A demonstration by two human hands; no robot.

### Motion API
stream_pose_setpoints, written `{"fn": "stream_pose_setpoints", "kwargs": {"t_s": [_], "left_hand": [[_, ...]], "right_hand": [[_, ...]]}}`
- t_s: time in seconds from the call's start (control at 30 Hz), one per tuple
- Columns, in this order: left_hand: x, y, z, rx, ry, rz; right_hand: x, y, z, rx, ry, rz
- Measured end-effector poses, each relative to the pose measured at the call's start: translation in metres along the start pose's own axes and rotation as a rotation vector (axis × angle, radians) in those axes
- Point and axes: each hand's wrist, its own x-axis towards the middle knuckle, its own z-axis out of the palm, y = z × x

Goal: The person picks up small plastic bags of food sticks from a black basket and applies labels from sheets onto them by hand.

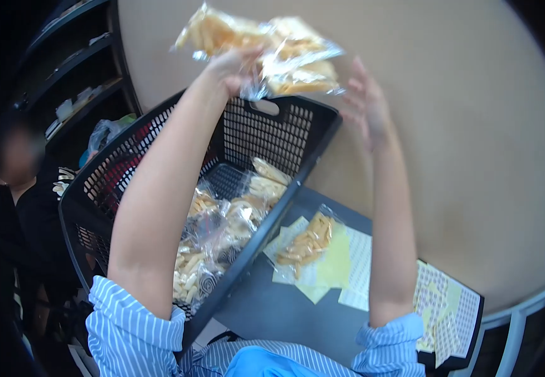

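Several clear plastic bags of pale, stick-shaped snacks [301,53] are held up above the far end of a black plastic crate [266,129]. My left hand [231,68] grips these snack bags from the left, its fingers partly hidden by the plastic. To the right of them, my right hand [367,103] is raised with fingers spread, apart from the bags and holding nothing. More bagged snacks [238,217] lie inside the crate. One snack bag [310,242] rests on papers on the grey table, below and between my arms.
Sticker sheets [448,305] and yellow and white papers [341,261] lie on the grey table [257,314]. A beige wall [473,157] rises behind. Dark shelves [77,56] stand at the left, where a person in dark clothing [40,220] is beside the crate. A metal railing [517,327] is at lower right.
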Motion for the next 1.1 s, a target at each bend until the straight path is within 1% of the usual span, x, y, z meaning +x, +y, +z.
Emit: {"fn": "stream_pose_setpoints", "kwargs": {"t_s": [0.07,0.13,0.2,0.27,0.33,0.37,0.4,0.47,0.53,0.6,0.67,0.73,0.8,0.83,0.9,0.93,1.0,1.03,1.07,1.1], "left_hand": [[0.011,0.003,0.036,0.071,-0.157,0.007],[-0.004,-0.008,0.101,0.023,-0.193,0.038],[0.031,-0.03,0.148,-0.101,-0.276,-0.064],[-0.012,-0.05,0.192,-0.053,-0.315,-0.022],[-0.003,-0.09,0.214,-0.079,-0.367,-0.092],[0.002,-0.12,0.219,-0.188,-0.456,-0.15],[0.003,-0.151,0.218,-0.3,-0.547,-0.21],[-0.028,-0.206,0.213,-0.203,-0.319,-0.174],[-0.042,-0.267,0.188,-0.207,-0.245,-0.216],[-0.077,-0.276,0.157,-0.169,-0.195,-0.408],[-0.067,-0.319,0.105,-0.126,-0.238,-0.514],[-0.069,-0.327,0.061,-0.031,-0.088,-0.676],[-0.064,-0.327,0.023,0.28,-0.154,-0.744],[-0.061,-0.331,0.012,0.292,-0.164,-0.726],[-0.053,-0.332,0.001,0.497,-0.208,-0.831],[-0.049,-0.332,0.0,0.516,-0.215,-0.815],[-0.049,-0.339,0.0,0.643,-0.09,-0.721],[-0.055,-0.35,-0.002,0.662,0.165,-0.519],[-0.069,-0.356,0.004,0.659,0.157,-0.517],[-0.089,-0.355,0.012,1.033,0.278,-0.302]], "right_hand": [[-0.004,-0.035,-0.019,-0.022,-0.083,-0.056],[-0.015,-0.066,-0.047,-0.066,-0.146,-0.075],[-0.025,-0.081,-0.081,-0.265,0.066,-0.11],[-0.051,-0.087,-0.11,-0.282,0.223,-0.119],[-0.077,-0.077,-0.137,-0.254,0.267,-0.11],[-0.091,-0.066,-0.15,-0.224,0.291,-0.096],[-0.104,-0.049,-0.165,-0.197,0.32,-0.081],[-0.129,0.006,-0.2,-0.072,0.351,-0.014],[-0.162,0.058,-0.201,-0.1,0.423,0.021],[-0.186,0.111,-0.193,-0.109,0.416,0.146],[-0.2,0.159,-0.176,-0.08,0.34,0.23],[-0.205,0.204,-0.155,0.035,0.38,0.372],[-0.201,0.222,-0.13,0.13,0.426,0.52],[-0.2,0.235,-0.125,0.136,0.428,0.497],[-0.189,0.267,-0.116,0.207,0.477,0.495],[-0.184,0.281,-0.115,0.219,0.48,0.474],[-0.177,0.299,-0.112,-0.024,0.49,0.405],[-0.176,0.302,-0.11,-0.103,0.486,0.353],[-0.172,0.312,-0.112,-0.108,0.492,0.349],[-0.167,0.33,-0.116,-0.393,0.55,0.286]]}}
